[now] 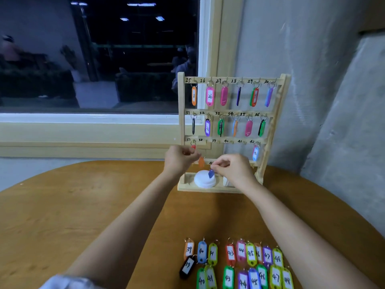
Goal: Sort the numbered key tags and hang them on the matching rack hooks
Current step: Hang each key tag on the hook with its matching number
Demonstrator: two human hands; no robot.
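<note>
A wooden key rack stands at the table's far edge, its hooks numbered from 25 up. Tags hang on the top two rows, and on hooks 37 and 42 of the third row. My left hand pinches an orange tag just below hook 38. My right hand pinches a blue tag by its ring, in front of the lowest row. Several loose tags numbered 39 to 48 lie in two rows on the table near me.
A white round object sits on the rack's base shelf. The round wooden table stands against a window sill and a grey concrete wall.
</note>
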